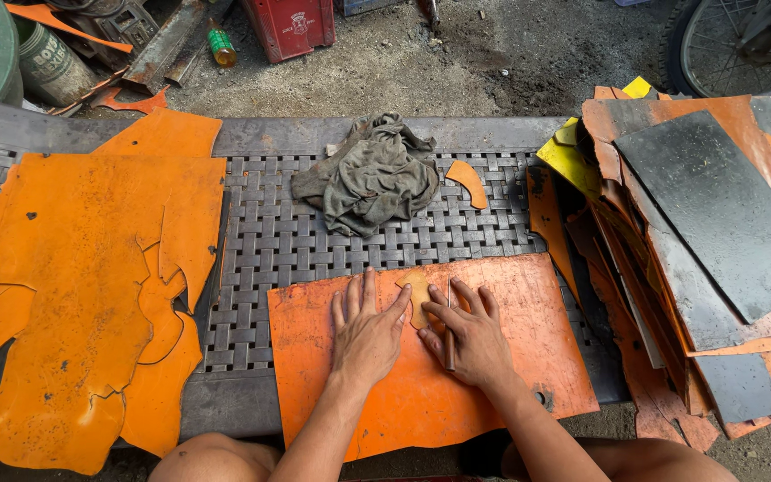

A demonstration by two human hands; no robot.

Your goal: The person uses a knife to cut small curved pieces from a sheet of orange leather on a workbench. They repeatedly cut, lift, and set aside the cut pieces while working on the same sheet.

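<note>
Left hand [366,332] flat, fingers spread, pressing the orange sheet [332,357] and the left edge of one small tan template [418,297]; template lies just ahead of both hands, long axis running away from the person; right hand [472,336] equally near, fingertips on its right edge, grasping one dark marking stick [449,349]. Count: one template, one stick, one sheet beneath.
</note>
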